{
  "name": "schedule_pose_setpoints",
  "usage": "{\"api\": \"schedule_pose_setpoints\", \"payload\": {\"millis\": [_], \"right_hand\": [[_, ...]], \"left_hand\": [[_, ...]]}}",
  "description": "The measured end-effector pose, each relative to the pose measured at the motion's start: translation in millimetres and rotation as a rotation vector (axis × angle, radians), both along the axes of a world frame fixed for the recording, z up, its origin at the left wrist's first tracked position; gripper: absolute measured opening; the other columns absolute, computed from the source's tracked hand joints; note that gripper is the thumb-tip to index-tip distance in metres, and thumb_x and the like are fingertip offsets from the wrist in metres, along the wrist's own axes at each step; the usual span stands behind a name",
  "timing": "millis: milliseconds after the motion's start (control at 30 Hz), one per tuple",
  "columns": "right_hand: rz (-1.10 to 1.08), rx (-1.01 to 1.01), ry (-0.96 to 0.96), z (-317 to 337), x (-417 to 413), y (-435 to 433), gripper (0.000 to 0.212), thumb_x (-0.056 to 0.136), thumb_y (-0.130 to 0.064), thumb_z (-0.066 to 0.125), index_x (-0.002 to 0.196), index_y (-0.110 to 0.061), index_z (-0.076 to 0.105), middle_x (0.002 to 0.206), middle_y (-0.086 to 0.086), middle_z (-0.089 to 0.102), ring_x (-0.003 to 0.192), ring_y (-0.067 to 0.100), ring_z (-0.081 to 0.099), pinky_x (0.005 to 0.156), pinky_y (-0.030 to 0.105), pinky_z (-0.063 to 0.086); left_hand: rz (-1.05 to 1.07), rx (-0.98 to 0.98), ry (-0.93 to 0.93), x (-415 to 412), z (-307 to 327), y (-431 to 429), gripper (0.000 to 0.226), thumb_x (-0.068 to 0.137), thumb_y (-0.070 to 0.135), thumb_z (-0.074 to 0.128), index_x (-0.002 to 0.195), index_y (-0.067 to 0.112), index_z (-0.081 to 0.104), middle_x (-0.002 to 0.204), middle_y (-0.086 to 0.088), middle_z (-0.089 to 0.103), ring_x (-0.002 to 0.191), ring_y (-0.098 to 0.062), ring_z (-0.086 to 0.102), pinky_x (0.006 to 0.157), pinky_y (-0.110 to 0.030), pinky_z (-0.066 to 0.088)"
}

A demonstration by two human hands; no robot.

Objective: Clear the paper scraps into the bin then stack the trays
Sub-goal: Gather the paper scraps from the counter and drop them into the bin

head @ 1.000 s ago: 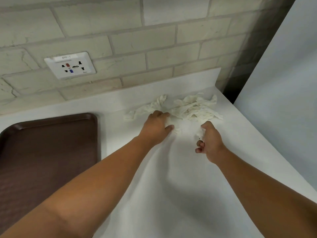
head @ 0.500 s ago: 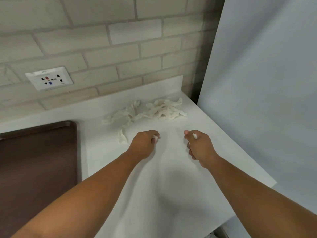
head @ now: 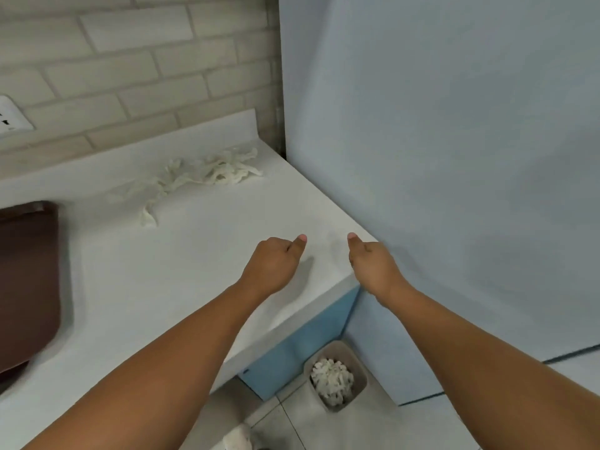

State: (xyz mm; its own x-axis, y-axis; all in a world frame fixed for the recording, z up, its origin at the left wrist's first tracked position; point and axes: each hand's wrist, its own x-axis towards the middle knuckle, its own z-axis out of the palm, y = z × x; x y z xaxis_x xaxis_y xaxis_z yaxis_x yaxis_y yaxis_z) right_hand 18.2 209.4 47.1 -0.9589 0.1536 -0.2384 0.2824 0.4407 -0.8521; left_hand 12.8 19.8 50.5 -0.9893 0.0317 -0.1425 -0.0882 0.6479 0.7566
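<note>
A loose pile of white paper scraps (head: 214,172) lies at the back of the white counter (head: 181,261), one strip trailing toward the front. My left hand (head: 272,264) and my right hand (head: 370,264) hover side by side over the counter's right front corner, both curled into fists with thumbs forward. Whatever they hold is hidden inside the fists. On the floor below the corner stands a beige bin (head: 361,368) with white scraps inside. A brown tray (head: 29,280) lies on the counter at the left edge of view.
A tall pale blue-grey panel (head: 454,157) rises right beside the counter's right edge. A brick wall with a socket plate (head: 9,118) runs behind. Under the counter is a blue cabinet front (head: 302,345), with tiled floor around the bin.
Both hands pinched small scraps from the pile and drew back to the right front corner. My view swung right and down, bringing the bin into sight.
</note>
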Motion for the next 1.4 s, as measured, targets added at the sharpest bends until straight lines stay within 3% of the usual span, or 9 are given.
{"api": "schedule_pose_setpoints", "payload": {"millis": [133, 333, 600, 767, 833, 967, 1133, 1333, 1400], "right_hand": [[-0.008, 0.084, -0.002, -30.5, 37.2, 36.0, 0.058, 0.103, -0.044, 0.035, 0.055, -0.014, 0.046, 0.058, 0.003, 0.050, 0.058, 0.018, 0.049, 0.059, 0.029, 0.035], [0.037, 0.297, -0.061, -97.4, 78.1, 66.2, 0.063, 0.104, -0.043, 0.029, 0.049, -0.015, 0.041, 0.052, 0.003, 0.048, 0.055, 0.019, 0.048, 0.053, 0.031, 0.031], [0.018, 0.339, -0.273, -210.9, 105.6, 91.4, 0.059, 0.104, -0.038, 0.029, 0.050, -0.015, 0.034, 0.052, 0.003, 0.039, 0.061, 0.026, 0.044, 0.061, 0.033, 0.032], [-0.152, 0.104, -0.349, -297.9, 107.8, 100.2, 0.041, 0.100, -0.036, 0.032, 0.063, -0.019, 0.041, 0.067, -0.001, 0.045, 0.069, 0.022, 0.043, 0.068, 0.035, 0.037], [-0.241, -0.002, -0.394, -335.7, 105.5, 100.0, 0.031, 0.091, -0.033, 0.033, 0.077, -0.011, 0.050, 0.073, 0.000, 0.050, 0.073, 0.022, 0.044, 0.065, 0.031, 0.036], [-0.168, 0.045, -0.414, -398.3, 99.4, 103.4, 0.037, 0.092, -0.026, 0.034, 0.102, -0.009, 0.065, 0.098, 0.012, 0.064, 0.078, 0.024, 0.053, 0.070, 0.030, 0.041], [-0.094, 0.181, -0.400, -470.0, 118.2, 108.4, 0.037, 0.099, -0.016, 0.041, 0.129, -0.023, 0.061, 0.132, 0.005, 0.060, 0.118, 0.024, 0.055, 0.099, 0.027, 0.042], [-0.256, 0.133, -0.377, -533.0, 139.2, 114.2, 0.027, 0.096, -0.024, 0.057, 0.121, -0.028, 0.066, 0.113, -0.005, 0.068, 0.092, 0.006, 0.058, 0.072, 0.006, 0.038], [-0.267, 0.111, -0.386, -550.6, 142.5, 112.2, 0.023, 0.095, -0.024, 0.058, 0.116, -0.027, 0.068, 0.113, -0.006, 0.068, 0.085, 0.007, 0.058, 0.068, 0.008, 0.038]], "left_hand": [[-0.097, 0.022, -0.051, 30.6, -22.0, 47.1, 0.062, 0.103, 0.048, 0.040, 0.051, 0.014, 0.033, 0.048, 0.002, 0.039, 0.048, -0.015, 0.038, 0.053, -0.029, 0.031], [-0.188, 0.047, -0.138, 63.0, -86.7, 96.3, 0.063, 0.103, 0.041, 0.044, 0.046, 0.017, 0.034, 0.037, 0.007, 0.035, 0.035, -0.006, 0.033, 0.044, -0.025, 0.028], [-0.206, -0.072, -0.359, 58.4, -229.7, 113.6, 0.058, 0.101, 0.038, 0.044, 0.051, 0.009, 0.041, 0.049, -0.003, 0.044, 0.052, -0.022, 0.046, 0.055, -0.034, 0.035], [-0.223, -0.087, -0.512, 57.8, -326.1, 126.4, 0.035, 0.097, 0.024, 0.040, 0.080, -0.005, 0.051, 0.094, -0.032, 0.060, 0.091, -0.045, 0.057, 0.074, -0.043, 0.046], [-0.235, -0.070, -0.604, 56.2, -368.4, 129.5, 0.027, 0.096, 0.024, 0.042, 0.082, 0.005, 0.057, 0.092, -0.024, 0.060, 0.089, -0.040, 0.056, 0.081, -0.042, 0.046], [-0.399, -0.229, -0.625, 48.8, -454.0, 125.6, 0.033, 0.098, 0.016, 0.045, 0.126, 0.010, 0.062, 0.132, -0.015, 0.059, 0.116, -0.032, 0.056, 0.097, -0.039, 0.049], [-0.512, -0.371, -0.539, 42.0, -533.7, 118.5, 0.049, 0.093, 0.013, 0.059, 0.141, 0.020, 0.052, 0.142, -0.010, 0.054, 0.127, -0.030, 0.053, 0.100, -0.029, 0.043], [-0.405, -0.330, -0.478, 23.3, -595.8, 129.0, 0.058, 0.086, 0.020, 0.070, 0.140, 0.022, 0.050, 0.136, -0.004, 0.058, 0.124, -0.024, 0.055, 0.104, -0.034, 0.044], [-0.376, -0.309, -0.456, 20.0, -611.1, 130.2, 0.066, 0.083, 0.023, 0.073, 0.143, 0.025, 0.046, 0.135, -0.001, 0.059, 0.122, -0.023, 0.056, 0.103, -0.036, 0.046]]}}
